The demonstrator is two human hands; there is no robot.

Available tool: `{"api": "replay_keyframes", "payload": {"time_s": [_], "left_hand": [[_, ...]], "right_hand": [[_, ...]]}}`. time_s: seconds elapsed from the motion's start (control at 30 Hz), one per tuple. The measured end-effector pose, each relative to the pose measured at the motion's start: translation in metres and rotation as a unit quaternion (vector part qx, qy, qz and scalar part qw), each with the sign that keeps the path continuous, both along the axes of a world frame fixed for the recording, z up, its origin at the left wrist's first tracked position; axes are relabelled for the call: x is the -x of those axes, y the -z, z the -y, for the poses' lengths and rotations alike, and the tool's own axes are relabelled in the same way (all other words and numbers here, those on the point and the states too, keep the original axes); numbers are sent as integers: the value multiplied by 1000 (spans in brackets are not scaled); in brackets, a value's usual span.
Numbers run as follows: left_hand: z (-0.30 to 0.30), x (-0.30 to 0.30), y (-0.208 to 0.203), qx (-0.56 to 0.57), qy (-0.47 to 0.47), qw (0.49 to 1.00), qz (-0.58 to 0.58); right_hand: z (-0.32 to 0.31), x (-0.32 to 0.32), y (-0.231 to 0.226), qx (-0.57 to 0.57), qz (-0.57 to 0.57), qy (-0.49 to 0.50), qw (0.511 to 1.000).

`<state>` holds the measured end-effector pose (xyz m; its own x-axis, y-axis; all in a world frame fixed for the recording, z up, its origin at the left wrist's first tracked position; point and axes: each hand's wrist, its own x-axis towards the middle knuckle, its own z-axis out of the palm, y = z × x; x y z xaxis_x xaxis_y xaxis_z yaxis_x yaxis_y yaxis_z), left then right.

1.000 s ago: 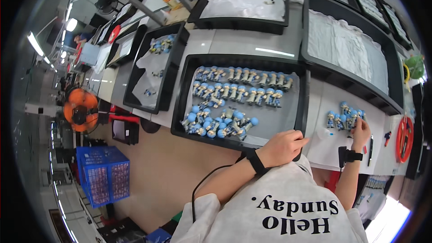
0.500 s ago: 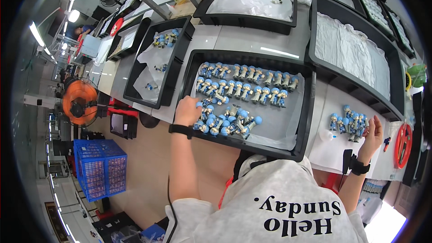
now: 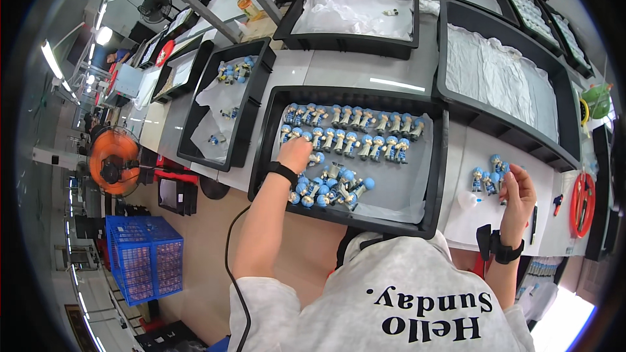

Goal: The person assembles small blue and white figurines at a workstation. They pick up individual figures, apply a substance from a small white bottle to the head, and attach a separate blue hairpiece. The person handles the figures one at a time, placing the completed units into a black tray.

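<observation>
Small blue-headed figurines (image 3: 357,119) lie in rows along the far side of a black tray (image 3: 438,176) in front of me. A loose heap of the same figurines (image 3: 342,189) covers its near left part. My left hand (image 3: 297,154) reaches over the tray's left side, its fingers closed at the left end of the nearer row, on a figurine (image 3: 297,132); the fingertips are partly hidden. Right of the tray, more figurines (image 3: 488,181) stand close together on white paper (image 3: 463,225). My right hand (image 3: 520,195) curls round the right part of this group and hides several of them.
A white squeeze bottle (image 3: 468,200) lies near my right hand. A black pen (image 3: 534,221) and a red ring (image 3: 582,205) are farther right. Paper-lined black trays (image 3: 502,114) surround the work tray; the left one (image 3: 251,107) holds several figurines. A dark cable (image 3: 228,248) hangs by my left arm.
My left hand has moved from the tray's left edge inward to the nearer row. My right hand has moved left, from beside the standing figurines onto them. The whole view has shifted slightly.
</observation>
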<state>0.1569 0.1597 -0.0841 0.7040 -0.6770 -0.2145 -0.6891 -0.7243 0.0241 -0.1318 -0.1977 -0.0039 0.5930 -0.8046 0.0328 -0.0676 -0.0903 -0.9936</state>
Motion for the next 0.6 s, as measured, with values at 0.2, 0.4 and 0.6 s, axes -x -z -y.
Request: {"api": "replay_keyframes", "payload": {"time_s": [0.2,0.4,0.6], "left_hand": [[14,30,-54,196,-92,971,-99],[89,106,-60,494,-200,676,-509],[137,158,-56,540,-124,663,-504]], "right_hand": [[-44,-7,3,-106,47,-104,988],[-95,-47,19,-137,7,-277,951],[-83,-46,23,-182,42,-226,956]]}}
